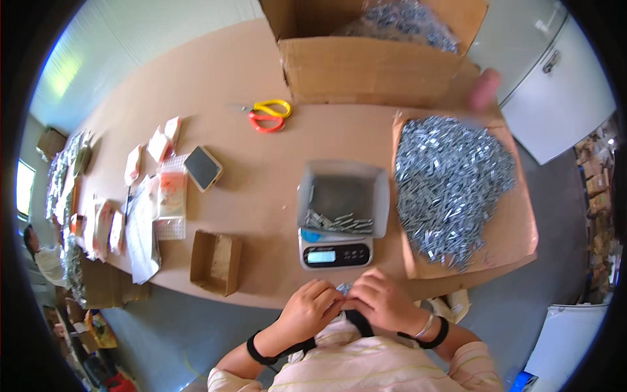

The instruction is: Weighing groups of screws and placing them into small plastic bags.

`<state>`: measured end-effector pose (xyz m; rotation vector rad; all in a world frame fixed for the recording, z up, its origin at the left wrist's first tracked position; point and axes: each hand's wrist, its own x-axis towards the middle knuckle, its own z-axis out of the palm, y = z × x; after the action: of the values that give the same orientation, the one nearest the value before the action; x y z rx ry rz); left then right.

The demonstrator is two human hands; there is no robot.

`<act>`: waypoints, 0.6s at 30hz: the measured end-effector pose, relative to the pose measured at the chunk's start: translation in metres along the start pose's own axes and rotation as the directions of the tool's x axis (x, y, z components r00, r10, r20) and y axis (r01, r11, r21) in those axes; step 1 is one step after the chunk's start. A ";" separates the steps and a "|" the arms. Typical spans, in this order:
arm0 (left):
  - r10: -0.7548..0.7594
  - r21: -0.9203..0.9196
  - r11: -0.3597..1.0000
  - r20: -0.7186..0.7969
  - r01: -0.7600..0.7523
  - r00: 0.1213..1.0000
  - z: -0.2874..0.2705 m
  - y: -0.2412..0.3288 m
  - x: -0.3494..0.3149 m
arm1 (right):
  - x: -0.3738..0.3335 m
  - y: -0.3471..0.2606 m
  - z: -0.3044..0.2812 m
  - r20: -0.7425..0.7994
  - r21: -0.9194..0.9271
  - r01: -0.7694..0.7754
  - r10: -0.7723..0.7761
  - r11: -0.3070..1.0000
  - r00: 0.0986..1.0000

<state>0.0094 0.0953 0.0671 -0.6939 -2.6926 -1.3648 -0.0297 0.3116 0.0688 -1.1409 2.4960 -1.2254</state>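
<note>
Centrally, at the near edge of a brown table (261,176), a person's two bare hands meet, seen from above. The left hand (313,306) is closed, its fingers curled inward, and the right hand (385,302) is bent the same way, the fingertips of both touching around a small bunch of shiny metal pieces (343,287); which hand bears more of it, I cannot tell. Just beyond the hands sits a kitchen scale (337,253) with a lit display, and on it rests a grey tub (383,196) with some metal pieces lying loose along its near side. To the right, a big heap of similar pieces (450,189) spreads over a brown sheet (513,245). Behind, a large cardboard box (366,72) stands open with a clear bag of metal parts (408,23) inside. Toward the left are scissors (269,117) with one yellow and one red handle, a dark-screened phone (203,168), a small open carton (204,268) and several red-and-white packets (159,145).
</note>
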 end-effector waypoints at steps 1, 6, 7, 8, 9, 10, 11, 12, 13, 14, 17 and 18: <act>0.013 0.001 1.000 -0.006 -0.013 1.000 0.001 -0.001 0.001 | 0.001 0.000 -0.001 0.015 -0.015 0.011 -0.011 1.000 1.000; 0.079 0.172 0.981 0.049 -0.086 0.996 -0.016 0.012 0.002 | 0.011 -0.011 -0.024 0.019 -0.066 0.058 -0.056 0.996 0.998; 0.059 0.217 0.973 0.064 -0.072 0.996 -0.022 0.017 0.001 | 0.014 -0.016 -0.035 0.031 -0.052 0.047 -0.046 0.998 0.998; 0.088 0.220 0.971 0.040 -0.094 0.995 -0.030 0.023 0.004 | 0.019 -0.019 -0.048 0.046 -0.053 0.048 -0.046 0.997 0.998; 0.114 0.218 0.969 0.024 -0.116 0.993 -0.039 0.028 0.007 | 0.023 -0.024 -0.061 0.038 -0.091 0.058 -0.055 0.994 0.998; 0.128 0.222 0.967 0.008 -0.127 0.992 -0.046 0.030 0.007 | 0.028 -0.026 -0.072 0.061 -0.064 0.025 -0.021 0.998 0.998; 0.152 0.229 0.963 -0.010 -0.146 0.988 -0.054 0.024 0.005 | 0.035 -0.027 -0.084 0.085 -0.038 -0.008 0.011 0.999 0.996; 0.081 0.264 0.963 -0.058 -0.063 0.995 -0.063 0.016 -0.003 | 0.049 -0.027 -0.104 -0.023 -0.062 0.009 -0.010 0.998 1.000; -0.007 0.299 0.953 -0.112 0.041 0.994 -0.072 0.009 -0.011 | 0.064 -0.017 -0.122 -0.091 0.013 -0.054 0.055 0.998 0.994; -0.028 0.345 0.933 -0.216 0.103 0.976 -0.085 0.005 -0.012 | 0.080 -0.026 -0.146 -0.185 0.224 -0.229 0.272 0.947 0.944; -0.183 0.416 0.834 -0.410 0.362 0.893 -0.118 -0.011 -0.027 | 0.127 0.001 -0.215 -0.531 0.107 -0.070 0.117 0.992 0.839; -0.221 0.458 0.784 -0.423 0.418 0.879 -0.124 -0.020 -0.038 | 0.145 0.011 -0.232 -0.608 0.156 -0.001 0.097 0.988 0.788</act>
<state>0.0152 -0.0255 0.1187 0.0725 -2.7548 -0.5972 -0.2357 0.3615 0.2420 -0.6992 2.7595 -1.9940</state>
